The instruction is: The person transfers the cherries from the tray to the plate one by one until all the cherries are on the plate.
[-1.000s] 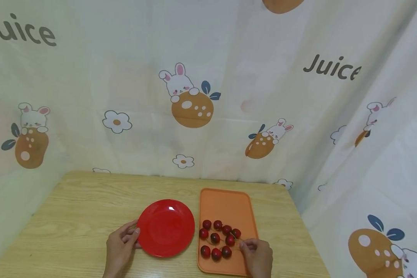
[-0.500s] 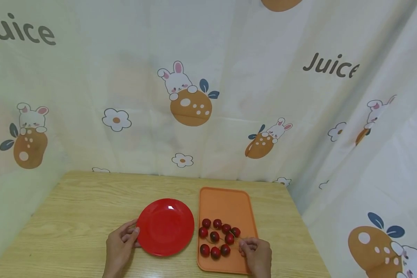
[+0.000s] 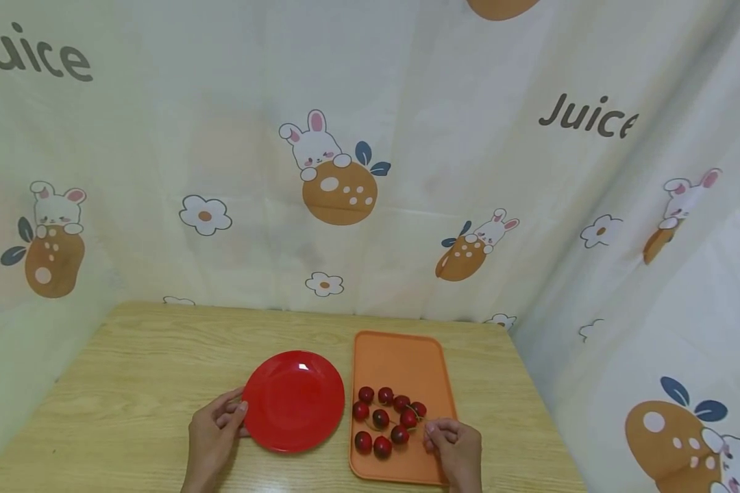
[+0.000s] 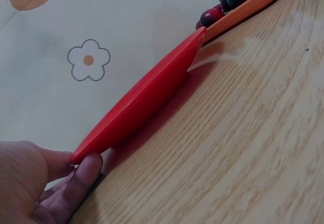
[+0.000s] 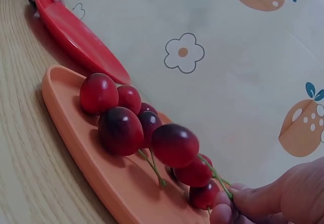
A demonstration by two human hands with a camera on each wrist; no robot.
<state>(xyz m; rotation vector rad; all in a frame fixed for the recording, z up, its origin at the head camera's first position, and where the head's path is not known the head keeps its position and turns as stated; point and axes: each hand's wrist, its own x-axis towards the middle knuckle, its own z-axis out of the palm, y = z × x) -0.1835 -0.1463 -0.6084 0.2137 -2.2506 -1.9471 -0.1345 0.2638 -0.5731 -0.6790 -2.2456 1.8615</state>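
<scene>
My left hand (image 3: 212, 435) holds the rim of a red plate (image 3: 293, 402) on the table. In the left wrist view the thumb is above the rim and fingers are beneath it. My right hand (image 3: 456, 452), over the right edge of an orange tray (image 3: 401, 359), pinches the green stem (image 5: 217, 176) of a dark red cherry (image 5: 175, 145) between thumb and fingertips. That cherry appears raised in the right wrist view. Several other cherries (image 5: 121, 131) with stems lie grouped in the tray's near half.
The wooden table (image 3: 179, 356) carries the plate at left and the tray right beside it. A pale curtain (image 3: 240, 137) printed with rabbits, fruit and flowers stands behind the table and along its sides.
One cherry in the tray's front row has shifted slightly away from me, towards the others. The right hand barely moved. The left hand and plate look still.
</scene>
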